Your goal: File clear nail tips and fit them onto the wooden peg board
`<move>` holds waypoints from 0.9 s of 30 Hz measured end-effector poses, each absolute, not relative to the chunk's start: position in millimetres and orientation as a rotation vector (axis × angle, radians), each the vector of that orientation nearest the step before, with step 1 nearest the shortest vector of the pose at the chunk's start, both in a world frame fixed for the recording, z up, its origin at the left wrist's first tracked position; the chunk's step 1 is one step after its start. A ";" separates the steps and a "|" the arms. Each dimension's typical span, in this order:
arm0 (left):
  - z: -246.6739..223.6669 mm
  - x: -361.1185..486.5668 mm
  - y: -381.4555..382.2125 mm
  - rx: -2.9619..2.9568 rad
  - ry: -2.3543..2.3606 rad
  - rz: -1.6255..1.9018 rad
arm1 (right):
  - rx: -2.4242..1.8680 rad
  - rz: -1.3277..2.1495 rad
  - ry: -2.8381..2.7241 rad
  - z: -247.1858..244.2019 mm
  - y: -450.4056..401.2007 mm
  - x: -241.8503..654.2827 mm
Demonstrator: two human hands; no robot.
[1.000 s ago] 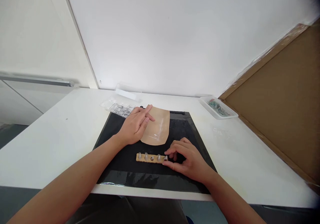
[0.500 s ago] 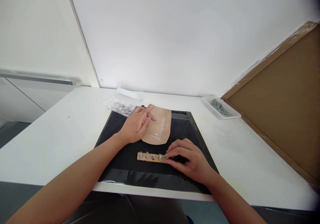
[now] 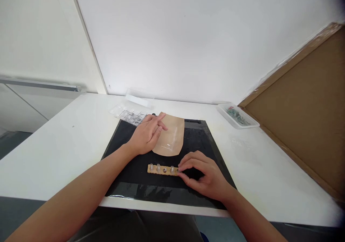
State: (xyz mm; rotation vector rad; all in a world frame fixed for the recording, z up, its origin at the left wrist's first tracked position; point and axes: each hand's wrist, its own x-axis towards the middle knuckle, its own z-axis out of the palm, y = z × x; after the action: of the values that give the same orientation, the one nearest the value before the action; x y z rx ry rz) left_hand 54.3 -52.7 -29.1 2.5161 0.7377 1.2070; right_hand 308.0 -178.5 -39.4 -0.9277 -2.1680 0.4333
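Observation:
A narrow tan strip [image 3: 161,169] with a scalloped edge lies on a black mat [image 3: 129,173]. Small upright clear plastic pieces [image 3: 158,168] and a shiny round piece [image 3: 164,170] sit along it. My right hand [image 3: 203,172] pinches the strip's right end between thumb and fingertips, partly hiding a small dark, shiny spot there. Behind the strip, my left hand [image 3: 147,134] rests palm down with fingers stretched out. Its fingers overlie the left side of a brown paper pouch [image 3: 174,134] with a clear window.
A clear compartment box [image 3: 132,117] with its lid up stands behind my left hand. At the back right is a white plastic tray [image 3: 237,116] of small greenish packets. A cardboard panel [image 3: 302,109] leans along the right side of the white table [image 3: 54,155].
The fingertips of my right hand have shifted very slightly at the strip's right end, where a shiny spot shows more plainly. My left hand stays on the pouch.

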 end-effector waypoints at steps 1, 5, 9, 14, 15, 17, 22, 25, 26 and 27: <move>-29.0 54.2 -52.8 2.514 0.739 1.204 | -0.928 0.436 -2.161 -39.2 -178.7 307.8; -28.7 54.2 -53.1 2.502 0.749 1.194 | -0.934 0.434 -2.136 -38.5 -179.5 308.0; -27.7 53.9 -53.7 2.497 0.745 1.198 | -0.947 0.453 -2.128 -39.7 -179.8 310.1; -27.6 53.2 -54.2 2.502 0.748 1.189 | -0.926 0.458 -2.136 -43.4 -179.8 313.1; -27.8 53.2 -54.3 2.502 0.751 1.186 | -0.918 0.450 -2.137 -44.1 -179.8 313.2; -28.1 53.3 -54.4 2.503 0.754 1.187 | -0.909 0.431 -2.139 -45.0 -179.8 313.0; -27.6 53.5 -54.4 2.512 0.739 1.188 | -0.888 0.377 -2.152 -44.3 -180.6 312.0; -27.3 53.2 -53.9 2.515 0.741 1.180 | -0.865 0.346 -2.167 -43.0 -180.7 311.9; -27.4 53.1 -53.6 2.515 0.743 1.184 | -0.858 0.334 -2.174 -42.7 -180.5 311.9; -27.6 53.1 -53.4 2.516 0.742 1.188 | -0.851 0.321 -2.181 -42.5 -180.3 311.8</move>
State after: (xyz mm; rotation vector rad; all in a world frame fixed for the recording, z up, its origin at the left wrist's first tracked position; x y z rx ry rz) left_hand 53.1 -53.4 -27.6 2.5156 0.7416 1.1882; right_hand 311.8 -180.3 -42.5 -0.8514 -2.1814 0.3206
